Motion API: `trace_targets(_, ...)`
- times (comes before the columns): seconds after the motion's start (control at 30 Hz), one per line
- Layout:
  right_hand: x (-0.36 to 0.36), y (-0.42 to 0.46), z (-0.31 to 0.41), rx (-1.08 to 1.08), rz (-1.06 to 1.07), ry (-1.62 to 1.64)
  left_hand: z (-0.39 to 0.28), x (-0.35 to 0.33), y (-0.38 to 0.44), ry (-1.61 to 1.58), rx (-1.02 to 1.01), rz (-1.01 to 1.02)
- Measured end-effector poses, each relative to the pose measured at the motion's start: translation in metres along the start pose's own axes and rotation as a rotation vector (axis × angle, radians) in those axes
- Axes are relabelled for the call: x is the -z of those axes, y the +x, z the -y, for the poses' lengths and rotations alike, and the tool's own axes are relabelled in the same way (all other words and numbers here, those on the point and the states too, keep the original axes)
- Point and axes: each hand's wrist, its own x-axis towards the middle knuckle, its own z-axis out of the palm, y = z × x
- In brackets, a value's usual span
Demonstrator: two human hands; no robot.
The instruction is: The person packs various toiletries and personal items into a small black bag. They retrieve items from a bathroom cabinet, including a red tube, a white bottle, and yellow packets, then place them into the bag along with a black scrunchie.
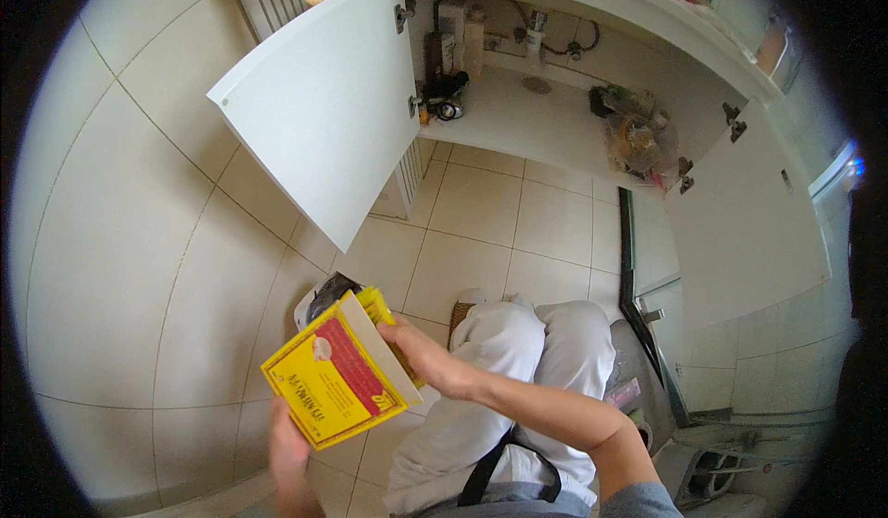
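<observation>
A yellow cardboard box (333, 379) with a red panel and printed writing is tilted at the lower left, over the floor. Against its lower left edge rests my left hand (290, 431), slightly blurred, holding the box from that side. My right hand (416, 351) is at the box's right side, its fingers on yellow packets (378, 303) that show beside a pale flap. How far the packets sit inside the box is hidden. Behind the box, a white bin (305, 308) with a dark liner is partly covered.
Ahead stands a white cabinet (513, 119) with its left door (333, 102) and right door (756, 220) swung open. Inside are bottles (474, 39), a hose and drain pipe (535, 36), and plastic bags (638, 136). A dark-edged glass panel (628, 254) stands right of my knees.
</observation>
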Motion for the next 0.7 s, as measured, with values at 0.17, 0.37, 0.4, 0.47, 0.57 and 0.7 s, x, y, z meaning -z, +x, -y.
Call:
trace_targets(0.17,-0.014,-0.013,-0.008,0.454,-0.182,-0.841,0.049,-0.011,0.011,0.043,-0.123,0.184)
trace_targets(0.37,0.005,-0.017,0.014,0.471,-0.105,-1.078,0.056,-0.023,0.017,-0.095,-0.100,0.156)
trace_targets(0.4,0.009,-0.013,0.021,0.494,-0.034,-1.185,0.058,-0.023,0.017,-0.095,-0.072,0.135)
trace_targets(0.47,0.017,-0.007,0.032,0.336,0.135,-1.143,0.063,-0.020,0.016,-0.080,-0.073,0.146)
trace_targets(0.57,0.024,0.000,0.040,0.008,0.282,-0.758,0.073,-0.014,0.013,-0.063,-0.096,0.171)
trace_targets(0.7,0.021,0.014,0.031,-0.116,0.398,-0.435,0.077,-0.002,0.014,-0.184,-0.077,0.267)
